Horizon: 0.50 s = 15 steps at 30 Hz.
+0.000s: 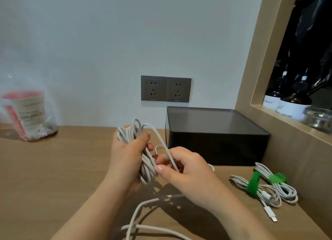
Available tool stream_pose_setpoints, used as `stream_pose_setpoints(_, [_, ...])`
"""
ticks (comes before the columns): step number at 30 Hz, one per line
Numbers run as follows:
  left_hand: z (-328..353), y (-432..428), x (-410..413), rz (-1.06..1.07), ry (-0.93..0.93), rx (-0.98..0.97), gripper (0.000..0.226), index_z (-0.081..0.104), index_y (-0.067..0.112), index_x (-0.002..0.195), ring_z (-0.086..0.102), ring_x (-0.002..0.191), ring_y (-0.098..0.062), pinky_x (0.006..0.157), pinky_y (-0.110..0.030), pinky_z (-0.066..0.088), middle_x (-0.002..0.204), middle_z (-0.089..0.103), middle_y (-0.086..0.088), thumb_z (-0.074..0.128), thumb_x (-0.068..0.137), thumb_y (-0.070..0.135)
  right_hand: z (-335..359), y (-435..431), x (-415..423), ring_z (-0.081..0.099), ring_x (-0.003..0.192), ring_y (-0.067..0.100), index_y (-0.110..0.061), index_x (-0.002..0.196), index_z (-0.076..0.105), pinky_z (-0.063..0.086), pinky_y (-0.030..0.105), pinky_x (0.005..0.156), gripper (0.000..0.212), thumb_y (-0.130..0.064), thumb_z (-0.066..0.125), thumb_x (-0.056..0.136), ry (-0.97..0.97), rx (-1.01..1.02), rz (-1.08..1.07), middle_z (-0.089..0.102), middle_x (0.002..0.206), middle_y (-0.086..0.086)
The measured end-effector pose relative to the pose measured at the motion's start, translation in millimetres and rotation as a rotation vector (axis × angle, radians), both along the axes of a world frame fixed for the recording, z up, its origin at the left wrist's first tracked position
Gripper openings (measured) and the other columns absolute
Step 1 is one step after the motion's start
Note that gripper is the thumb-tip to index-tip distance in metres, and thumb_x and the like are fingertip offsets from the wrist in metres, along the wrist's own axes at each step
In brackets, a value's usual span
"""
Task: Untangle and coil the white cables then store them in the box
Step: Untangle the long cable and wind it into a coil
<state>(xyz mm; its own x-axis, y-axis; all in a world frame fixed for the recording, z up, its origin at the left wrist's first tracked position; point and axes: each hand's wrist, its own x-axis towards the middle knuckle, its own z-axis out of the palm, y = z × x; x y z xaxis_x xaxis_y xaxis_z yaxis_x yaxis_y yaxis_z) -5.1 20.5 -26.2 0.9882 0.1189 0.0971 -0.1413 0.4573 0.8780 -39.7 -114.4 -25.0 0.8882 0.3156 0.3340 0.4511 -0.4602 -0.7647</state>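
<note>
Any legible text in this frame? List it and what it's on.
"Maxter", first letter uncertain: left bottle label.
"LIQUID SOAP": right bottle label; the line above it is unreadable.
Bagged cup: print too blurred to read.
Wall sockets: marks too small to read.

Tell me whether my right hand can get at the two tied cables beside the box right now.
Probably yes. The tied cables lie on open table right of the right hand, nothing between. But its fingers are pinching a strand of the coil, so it would have to let go first.
</note>
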Motion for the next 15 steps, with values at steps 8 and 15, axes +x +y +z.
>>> stream_pose_setpoints(8, [-5, 0, 3, -0.025, 0.014, 0.022, 0.032, 0.05, 0.007, 0.117, 0.058, 0.053, -0.02, 0.044, -0.03, 0.048, 0.074, 0.055, -0.012, 0.057, 0.087, -0.002, -8, 6, -1, 0.053, 0.088, -0.005, -0.038, 0.089, 0.053, 0.044, 0.007, 0.074, 0.012, -0.026, 0.057, 0.09, -0.169, -0.057, -0.075, 0.053, 0.081, -0.023])
stream_pose_setpoints(15, [-4, 5, 7, -0.03, 0.02, 0.109, 0.011, 0.051, 0.006, 0.096, 0.054, 0.042, -0.017, 0.043, -0.029, 0.049, 0.056, 0.056, -0.009, 0.058, 0.089, 0.001, 1, -7, 1, 0.055, 0.077, 0.002, -0.038, 0.087, 0.057, 0.047, 0.017, 0.066, 0.015, -0.024, 0.053, 0.092, -0.195, 0.103, -0.133, 0.059, 0.077, -0.01])
